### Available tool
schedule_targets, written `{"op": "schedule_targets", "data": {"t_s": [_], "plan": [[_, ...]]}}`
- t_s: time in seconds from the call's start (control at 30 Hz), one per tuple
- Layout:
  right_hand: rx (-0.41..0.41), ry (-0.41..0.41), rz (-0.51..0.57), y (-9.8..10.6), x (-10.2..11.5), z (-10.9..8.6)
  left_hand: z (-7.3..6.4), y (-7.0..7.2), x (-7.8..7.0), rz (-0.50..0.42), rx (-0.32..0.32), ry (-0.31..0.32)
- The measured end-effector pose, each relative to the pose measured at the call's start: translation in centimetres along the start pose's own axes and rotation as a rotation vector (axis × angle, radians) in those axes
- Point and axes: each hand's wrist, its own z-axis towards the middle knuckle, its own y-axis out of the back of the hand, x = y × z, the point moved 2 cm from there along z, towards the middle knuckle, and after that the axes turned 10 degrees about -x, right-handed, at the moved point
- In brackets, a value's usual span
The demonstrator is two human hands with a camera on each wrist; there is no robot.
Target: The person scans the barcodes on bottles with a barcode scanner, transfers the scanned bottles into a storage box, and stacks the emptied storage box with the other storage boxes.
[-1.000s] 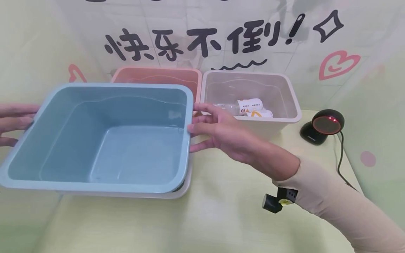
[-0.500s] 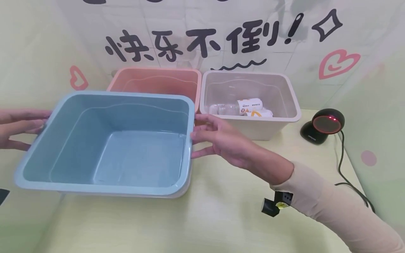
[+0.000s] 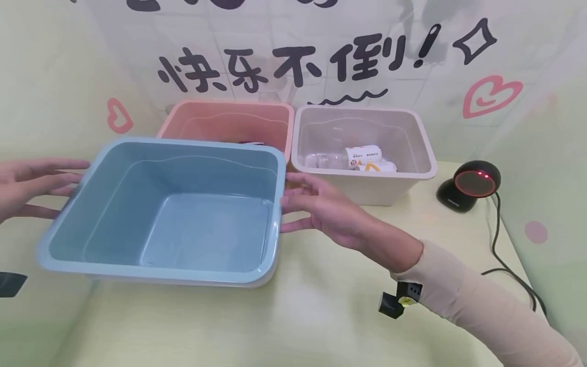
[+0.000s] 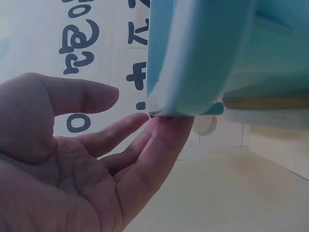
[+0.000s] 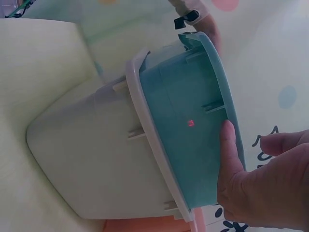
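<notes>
A blue plastic bin point(image 3: 206, 234) sits nested in a whitish bin point(image 5: 96, 154), its upper part standing out above the whitish rim. In the head view its inside shows bare walls and floor. My left hand point(image 3: 32, 186) is at its left end, fingertips reaching under the blue rim; in the left wrist view the thumb stands apart from it. At the right end is my right hand point(image 3: 325, 206), fingers extended beneath the rim. The right wrist view shows a finger lying along the outer blue wall, the thumb off to the side.
Behind stand a pink bin point(image 3: 293, 122), with something dark partly hidden inside, and a greyish bin point(image 3: 408, 173) holding a clear bottle point(image 3: 335, 160) with a white label. A black scanner-like device point(image 3: 472, 183) with a cable stands right on the pale table point(image 3: 344, 306).
The blue bin has shifted right and settled lower into the whitish bin, both hands moving with it. More of the left hand and of the pink bin's inside now shows.
</notes>
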Motion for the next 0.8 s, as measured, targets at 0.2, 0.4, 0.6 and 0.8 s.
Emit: {"op": "schedule_targets", "data": {"t_s": [0.2,0.4,0.6,0.8], "plan": [[0.000,-0.002,0.018,0.1,-0.8,0.1,-0.9,-0.5,-0.2,-0.060,-0.010,-0.034],[-0.041,-0.017,0.009,0.7,-1.6,0.0,-1.7,-1.1,-0.5,-0.174,-0.030,-0.089],[-0.088,-0.020,0.025,2.1,-2.4,-0.1,-2.8,-1.7,-1.1,-0.226,-0.101,-0.160],[-0.102,0.020,0.069,3.9,-3.2,-0.6,-4.3,-3.7,-3.5,-0.200,-0.155,-0.194]]}}
